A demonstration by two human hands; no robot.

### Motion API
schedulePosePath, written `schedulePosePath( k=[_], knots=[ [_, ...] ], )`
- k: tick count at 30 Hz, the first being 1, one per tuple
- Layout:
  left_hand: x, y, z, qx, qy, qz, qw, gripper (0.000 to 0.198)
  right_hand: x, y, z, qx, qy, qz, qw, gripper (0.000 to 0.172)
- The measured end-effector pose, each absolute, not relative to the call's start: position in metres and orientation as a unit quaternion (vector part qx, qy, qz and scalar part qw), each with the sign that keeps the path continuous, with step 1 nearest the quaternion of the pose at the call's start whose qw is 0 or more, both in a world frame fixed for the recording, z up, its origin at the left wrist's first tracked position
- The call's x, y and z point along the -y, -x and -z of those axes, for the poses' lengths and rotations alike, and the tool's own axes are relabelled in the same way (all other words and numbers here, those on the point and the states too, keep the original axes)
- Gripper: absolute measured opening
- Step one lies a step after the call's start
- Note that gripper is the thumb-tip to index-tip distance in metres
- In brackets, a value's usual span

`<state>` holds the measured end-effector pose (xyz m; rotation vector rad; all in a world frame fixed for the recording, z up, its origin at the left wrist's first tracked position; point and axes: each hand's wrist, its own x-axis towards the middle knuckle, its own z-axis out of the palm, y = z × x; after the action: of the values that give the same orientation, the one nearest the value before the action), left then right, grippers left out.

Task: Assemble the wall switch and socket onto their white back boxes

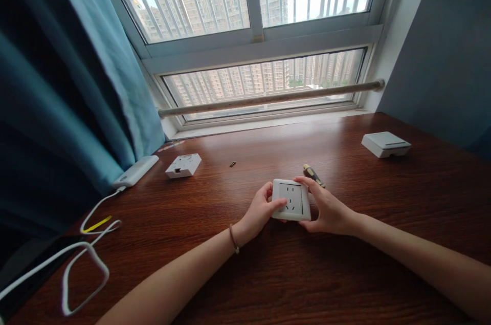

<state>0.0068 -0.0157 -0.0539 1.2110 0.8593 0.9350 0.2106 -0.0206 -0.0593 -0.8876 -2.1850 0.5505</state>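
Both hands hold a white wall socket (296,200) above the table, its slotted face turned up toward me. My left hand (264,209) grips its left edge, with the thumb lying on the face near the lower slots. Around the right side, my right hand (326,207) has its fingers at the upper edge and its thumb at the lower right corner. The socket's underside is hidden. Just beyond my right hand lies a screwdriver (313,175) with a black and yellow handle. Farther off on the table, to the left, are some small dark screws (232,164).
A white mounting box (183,165) sits at the back left; another white switch or socket unit (385,144) is at the back right. A white power strip (136,171) with a looping white cable (86,248) lies by the blue curtain (126,84). The wooden table (215,274) meets the window.
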Motion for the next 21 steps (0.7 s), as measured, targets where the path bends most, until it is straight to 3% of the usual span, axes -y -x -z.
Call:
schedulePosePath(
  k=[8, 14, 18, 21],
  knots=[
    [0.010, -0.007, 0.049, -0.370, -0.387, -0.433, 0.725, 0.038, 0.017, -0.208, 0.066, 0.769, 0.332, -0.333, 0.433, 0.084],
    [0.010, -0.003, 0.051, -0.373, -0.441, -0.402, 0.711, 0.034, 0.017, -0.204, 0.066, 0.714, 0.302, -0.421, 0.471, 0.074],
    [0.009, -0.002, 0.054, -0.361, -0.438, -0.416, 0.711, 0.030, 0.006, -0.211, 0.061, 0.711, 0.309, -0.404, 0.486, 0.073],
    [0.008, -0.003, 0.055, -0.363, -0.424, -0.425, 0.713, 0.027, -0.018, -0.236, 0.056, 0.694, 0.389, -0.312, 0.519, 0.071]
  ],
)
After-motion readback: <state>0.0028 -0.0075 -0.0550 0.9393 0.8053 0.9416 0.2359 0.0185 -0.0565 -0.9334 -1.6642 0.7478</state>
